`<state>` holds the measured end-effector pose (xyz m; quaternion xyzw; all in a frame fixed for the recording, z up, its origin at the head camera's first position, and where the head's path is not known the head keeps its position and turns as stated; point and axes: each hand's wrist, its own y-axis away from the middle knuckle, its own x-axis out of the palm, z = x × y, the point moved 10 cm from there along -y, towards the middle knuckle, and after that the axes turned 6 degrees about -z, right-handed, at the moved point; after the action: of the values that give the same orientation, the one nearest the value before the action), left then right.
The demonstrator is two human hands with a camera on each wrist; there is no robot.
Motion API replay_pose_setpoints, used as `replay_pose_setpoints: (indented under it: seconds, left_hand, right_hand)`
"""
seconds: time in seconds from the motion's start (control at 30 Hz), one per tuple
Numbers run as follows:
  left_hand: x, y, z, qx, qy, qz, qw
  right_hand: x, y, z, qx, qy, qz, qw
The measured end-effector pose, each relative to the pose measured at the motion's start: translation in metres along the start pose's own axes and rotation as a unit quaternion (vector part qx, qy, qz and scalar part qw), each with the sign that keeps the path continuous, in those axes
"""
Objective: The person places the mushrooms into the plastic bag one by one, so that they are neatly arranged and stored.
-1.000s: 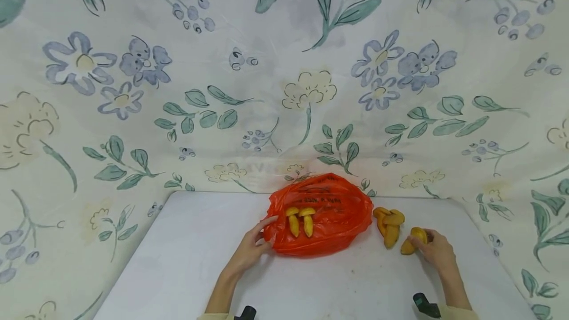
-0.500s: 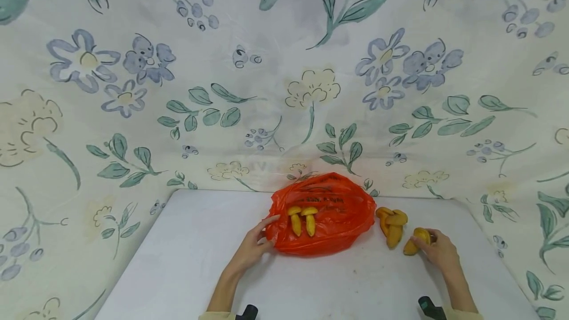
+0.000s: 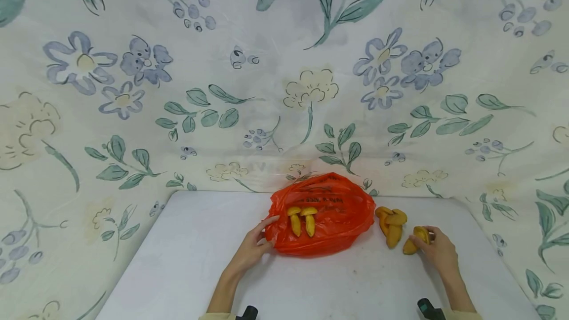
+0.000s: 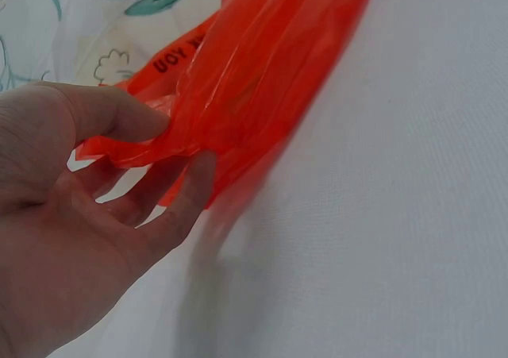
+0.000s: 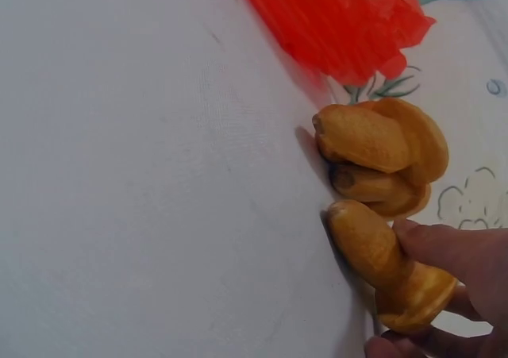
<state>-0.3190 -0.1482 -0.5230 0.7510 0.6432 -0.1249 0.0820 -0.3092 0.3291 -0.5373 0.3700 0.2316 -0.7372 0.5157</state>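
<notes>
A crumpled red plastic bag (image 3: pixel 338 221) with dark print lies at the back of the table. Two yellow mushrooms (image 3: pixel 308 223) lie side by side on the red plastic near its left end. My left hand (image 3: pixel 251 248) pinches the left edge of the bag between thumb and fingers, as the left wrist view shows. To the right of the bag, my right hand (image 3: pixel 440 251) grips a yellow-brown mushroom (image 5: pixel 369 247) by its cap end, the stem pointing away from the palm. More mushrooms (image 5: pixel 373 144) rest against each other between that one and the bag.
A white table (image 3: pixel 311 285) lies under everything. Behind it, a floral sheet (image 3: pixel 266 112) rises as a backdrop and spreads along both sides. Dark wrist-worn devices (image 3: pixel 430 307) show near the sleeves.
</notes>
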Motion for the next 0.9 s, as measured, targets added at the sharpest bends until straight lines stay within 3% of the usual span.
replay_pose_setpoints:
  seconds: [0.4, 0.9]
  left_hand:
    - [0.0008, 0.0003, -0.0033, -0.002, 0.003, 0.0, 1.0]
    - [0.0036, 0.0005, 0.0005, -0.016, 0.012, 0.005, 0.9998]
  right_hand:
    - [-0.0039, 0.0074, 0.0059, -0.034, -0.04, -0.05, 0.9973]
    - [0.0022, 0.0035, -0.002, -0.017, -0.076, 0.004, 0.997]
